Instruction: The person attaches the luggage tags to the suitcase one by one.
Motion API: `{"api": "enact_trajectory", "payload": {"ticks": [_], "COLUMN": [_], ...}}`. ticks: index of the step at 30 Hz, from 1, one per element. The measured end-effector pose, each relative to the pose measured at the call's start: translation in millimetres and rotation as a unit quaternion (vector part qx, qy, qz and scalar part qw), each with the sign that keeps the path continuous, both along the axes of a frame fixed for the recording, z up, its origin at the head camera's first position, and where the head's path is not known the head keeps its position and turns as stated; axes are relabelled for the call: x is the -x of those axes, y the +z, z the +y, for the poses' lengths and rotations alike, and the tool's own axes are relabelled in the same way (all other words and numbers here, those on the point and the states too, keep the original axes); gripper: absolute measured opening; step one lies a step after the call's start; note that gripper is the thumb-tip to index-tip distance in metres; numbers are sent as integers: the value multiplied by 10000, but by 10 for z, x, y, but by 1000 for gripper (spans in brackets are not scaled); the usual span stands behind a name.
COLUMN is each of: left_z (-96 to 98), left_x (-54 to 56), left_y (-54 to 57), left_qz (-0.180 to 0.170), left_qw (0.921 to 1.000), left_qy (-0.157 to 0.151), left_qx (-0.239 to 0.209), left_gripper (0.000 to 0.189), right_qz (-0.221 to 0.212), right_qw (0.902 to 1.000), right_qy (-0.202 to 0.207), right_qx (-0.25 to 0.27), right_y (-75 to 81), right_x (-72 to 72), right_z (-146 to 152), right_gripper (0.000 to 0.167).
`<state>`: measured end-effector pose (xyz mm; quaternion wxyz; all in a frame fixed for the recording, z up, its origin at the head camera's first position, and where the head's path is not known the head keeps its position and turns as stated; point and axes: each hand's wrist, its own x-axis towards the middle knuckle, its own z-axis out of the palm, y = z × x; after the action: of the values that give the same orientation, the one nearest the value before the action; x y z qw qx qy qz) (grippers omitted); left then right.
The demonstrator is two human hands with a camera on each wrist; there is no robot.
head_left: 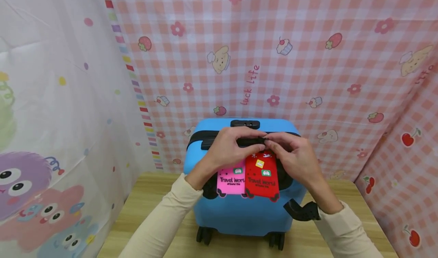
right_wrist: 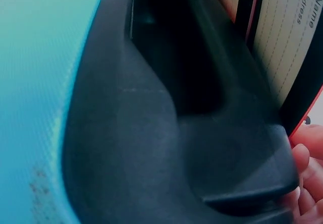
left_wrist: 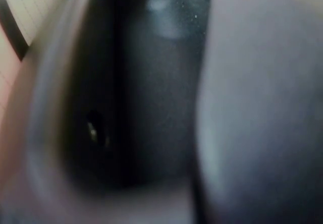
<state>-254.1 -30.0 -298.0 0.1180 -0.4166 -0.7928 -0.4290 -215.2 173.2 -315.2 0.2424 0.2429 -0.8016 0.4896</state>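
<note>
A blue suitcase [head_left: 243,216] stands upright with two luggage tags hanging on its front, a pink tag [head_left: 231,182] and a red tag [head_left: 261,179] that overlaps it. My left hand [head_left: 228,146] and right hand [head_left: 297,153] meet over the black carry handle [head_left: 251,141]. Thumbs and fingertips of both pinch a small black strap [head_left: 264,140] just above the red tag. In the right wrist view, fingertips [right_wrist: 303,158] show beside the dark handle part, and a tag's card [right_wrist: 282,37] reads Name and Address. Dark, blurred plastic [left_wrist: 156,108] fills the left wrist view.
The suitcase's wheels [head_left: 276,241] rest on a wood-grain tabletop [head_left: 157,212]. On its top edge is a black combination lock [head_left: 245,124]. A pink checked cloth [head_left: 260,72] hangs close behind, and a white patterned cloth [head_left: 75,98] hangs at the left.
</note>
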Motion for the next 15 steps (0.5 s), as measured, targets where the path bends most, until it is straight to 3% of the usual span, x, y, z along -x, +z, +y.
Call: {"api": "enact_trajectory", "payload": {"ticks": [15], "left_z": [-5], "left_x": [-8], "left_y": [13], "left_qz": [-148], "left_qw": [9998], "left_qy": [118], "left_qx": [38], "left_gripper": [32], "right_qz": [98], "right_qw": [9999], "right_qy": [79], "right_qx": [45], "right_y": [-5], "right_x": [-10], "right_z": [-7], "right_gripper": [16]}}
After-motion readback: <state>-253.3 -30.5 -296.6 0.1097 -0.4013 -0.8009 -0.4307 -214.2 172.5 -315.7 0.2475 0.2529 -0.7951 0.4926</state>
